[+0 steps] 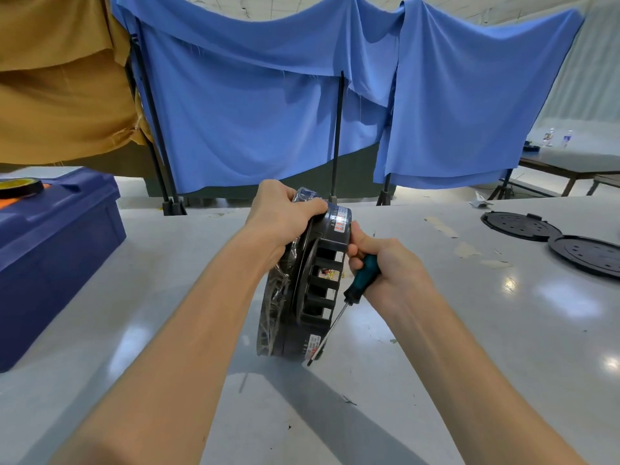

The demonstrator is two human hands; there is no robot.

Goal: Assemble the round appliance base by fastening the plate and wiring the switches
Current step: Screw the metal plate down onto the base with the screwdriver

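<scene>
The round black appliance base (pixel 302 290) stands on its edge on the white table, its slotted rim facing me and clear plastic wrap on its left face. My left hand (pixel 285 216) grips the top of the base, fingers curled over the rim. My right hand (pixel 385 263) holds a screwdriver (pixel 355 283) with a teal and black handle in its palm; the shaft points down along the rim to the table. The fingertips of that hand touch the rim's right side.
Two round black plates (pixel 520 226) (pixel 590 255) lie flat at the far right of the table (pixel 436 330). A dark blue plastic box (pixel 57 250) with a tape roll (pixel 20 187) on top stands at the left. Blue cloth (pixel 268 112) hangs behind on black stands.
</scene>
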